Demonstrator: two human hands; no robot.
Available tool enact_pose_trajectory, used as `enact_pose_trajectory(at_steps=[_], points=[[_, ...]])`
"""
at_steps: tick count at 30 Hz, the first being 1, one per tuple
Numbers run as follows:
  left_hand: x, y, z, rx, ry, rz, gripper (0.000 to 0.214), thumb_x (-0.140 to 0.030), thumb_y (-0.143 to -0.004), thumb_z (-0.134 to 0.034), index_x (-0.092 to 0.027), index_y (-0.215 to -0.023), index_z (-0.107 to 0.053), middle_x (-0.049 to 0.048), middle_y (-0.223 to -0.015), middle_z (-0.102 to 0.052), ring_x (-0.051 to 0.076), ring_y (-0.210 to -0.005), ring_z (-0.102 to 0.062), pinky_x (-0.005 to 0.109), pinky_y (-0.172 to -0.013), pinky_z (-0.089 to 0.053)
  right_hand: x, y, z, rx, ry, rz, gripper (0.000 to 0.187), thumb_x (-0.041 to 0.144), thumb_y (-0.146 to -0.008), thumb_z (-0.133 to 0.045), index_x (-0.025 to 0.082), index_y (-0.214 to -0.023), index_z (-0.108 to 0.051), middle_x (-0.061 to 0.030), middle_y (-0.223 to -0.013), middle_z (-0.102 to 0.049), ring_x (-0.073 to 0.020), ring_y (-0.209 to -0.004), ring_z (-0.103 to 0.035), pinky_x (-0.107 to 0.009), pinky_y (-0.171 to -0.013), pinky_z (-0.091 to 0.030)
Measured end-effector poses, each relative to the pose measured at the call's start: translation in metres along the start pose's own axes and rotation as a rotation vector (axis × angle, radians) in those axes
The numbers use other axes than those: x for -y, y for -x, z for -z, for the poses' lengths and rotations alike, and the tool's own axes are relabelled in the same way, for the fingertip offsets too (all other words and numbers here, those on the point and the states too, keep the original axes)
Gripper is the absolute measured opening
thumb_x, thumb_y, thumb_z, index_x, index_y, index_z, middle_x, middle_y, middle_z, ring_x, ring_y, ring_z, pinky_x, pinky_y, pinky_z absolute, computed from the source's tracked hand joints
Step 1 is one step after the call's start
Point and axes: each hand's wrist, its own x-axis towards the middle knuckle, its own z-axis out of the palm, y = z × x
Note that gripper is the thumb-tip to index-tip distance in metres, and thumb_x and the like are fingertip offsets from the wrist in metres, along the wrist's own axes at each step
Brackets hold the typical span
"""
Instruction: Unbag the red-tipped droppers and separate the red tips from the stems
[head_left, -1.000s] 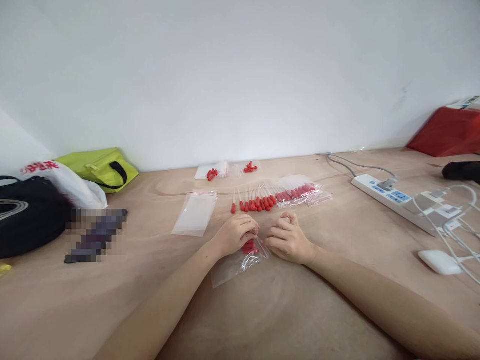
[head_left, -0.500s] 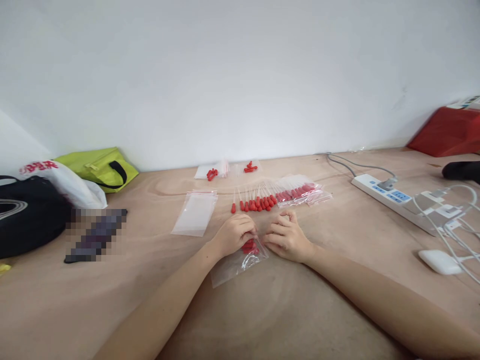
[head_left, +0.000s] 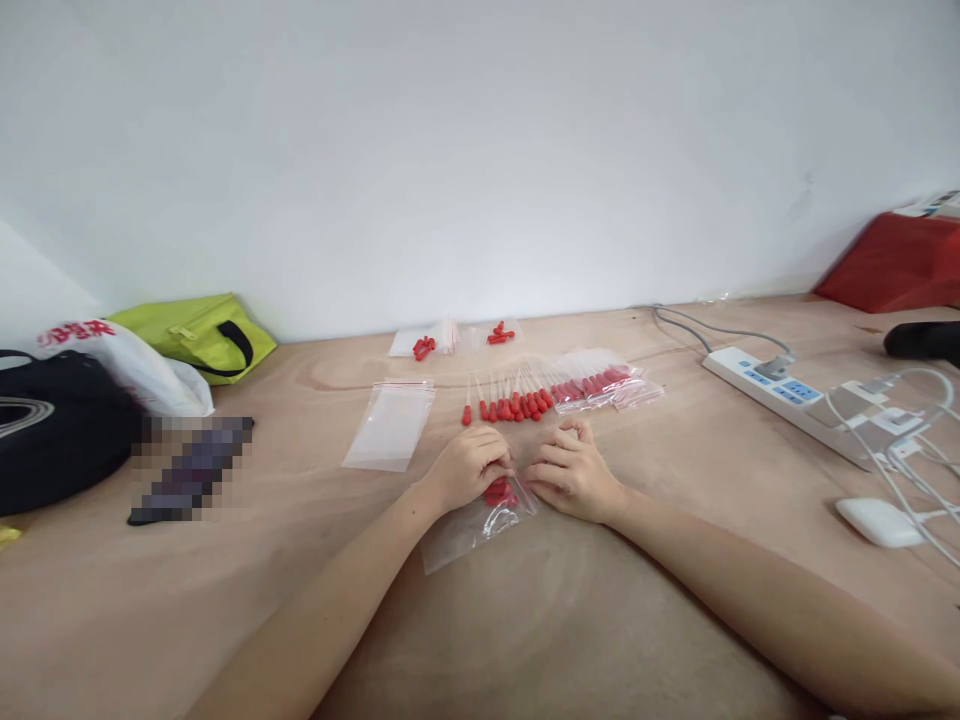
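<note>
My left hand [head_left: 469,466] and my right hand [head_left: 574,477] meet at the mouth of a small clear zip bag [head_left: 472,525] that lies on the wooden table [head_left: 525,640]. Both hands have curled fingers pinching the bag's top edge. Red-bulbed droppers [head_left: 498,491] show inside the bag, just under my fingers. Beyond my hands lies a row of loose red-bulbed droppers [head_left: 510,403], tips pointing away. An empty clear zip bag [head_left: 391,425] lies to the left of that row.
Filled bags of droppers [head_left: 600,385] lie right of the row; two small bags with red caps [head_left: 424,346] sit near the wall. A white power strip [head_left: 787,395], cables and a white charger [head_left: 877,522] are on the right. Black, white and green bags [head_left: 196,335] are on the left.
My hands have shifted very slightly at the bag's mouth; nothing else has moved.
</note>
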Motion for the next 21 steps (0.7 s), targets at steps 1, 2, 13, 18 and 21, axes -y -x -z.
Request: enact_pose_trajectory(at_steps=[1, 2, 13, 18, 21], points=[[0.0002, 0.0001, -0.0002, 0.003, -0.002, 0.001, 0.013, -0.018, -0.08, -0.052, -0.016, -0.067, -0.054, 0.0025, -0.073, -0.062, 0.014, -0.075, -0.055, 0.029, -0.073, -0.043, 0.0, 0.0001, -0.0002, -0.001, -0.002, 0.001, 0.012, 0.025, -0.081, -0.053, 0.024, -0.073, -0.062, 0.0027, -0.065, -0.058, -0.0114, -0.071, -0.044, -0.036, -0.082, -0.023], [0.0005, 0.0003, -0.0004, 0.007, -0.005, 0.003, 0.013, -0.018, -0.08, -0.052, -0.016, -0.067, -0.054, 0.0025, -0.073, -0.062, 0.014, -0.075, -0.055, 0.029, -0.073, -0.043, -0.0001, 0.0001, -0.0002, -0.003, -0.004, 0.001, 0.012, 0.025, -0.081, -0.053, 0.024, -0.074, -0.062, 0.0028, -0.064, -0.058, -0.0113, -0.071, -0.044, -0.036, -0.082, -0.023], [-0.0001, 0.0005, -0.0003, -0.009, -0.024, -0.014, 0.009, -0.02, -0.08, -0.053, -0.015, -0.074, -0.058, 0.0036, -0.076, -0.062, 0.015, -0.078, -0.056, 0.028, -0.073, -0.044, 0.0009, -0.0014, 0.0012, -0.023, -0.018, 0.008, 0.01, 0.024, -0.081, -0.053, 0.025, -0.076, -0.062, 0.0031, -0.064, -0.058, -0.011, -0.07, -0.044, -0.035, -0.082, -0.023], [-0.0004, 0.0001, 0.0002, 0.002, -0.02, -0.028, 0.013, -0.019, -0.082, -0.051, -0.015, -0.072, -0.059, 0.0036, -0.077, -0.063, 0.014, -0.078, -0.055, 0.028, -0.073, -0.044, 0.001, -0.0014, 0.001, -0.023, -0.014, 0.012, 0.011, 0.022, -0.081, -0.052, 0.024, -0.075, -0.062, 0.0032, -0.063, -0.057, -0.0107, -0.07, -0.044, -0.035, -0.083, -0.023], [-0.0006, 0.0002, 0.0004, 0.014, -0.023, -0.032, 0.014, -0.018, -0.082, -0.049, -0.016, -0.071, -0.058, 0.003, -0.078, -0.063, 0.014, -0.079, -0.055, 0.028, -0.075, -0.043, 0.0012, -0.002, 0.0016, -0.028, -0.017, 0.017, 0.012, 0.022, -0.081, -0.052, 0.024, -0.073, -0.061, 0.0036, -0.063, -0.056, -0.0106, -0.07, -0.043, -0.035, -0.082, -0.023]])
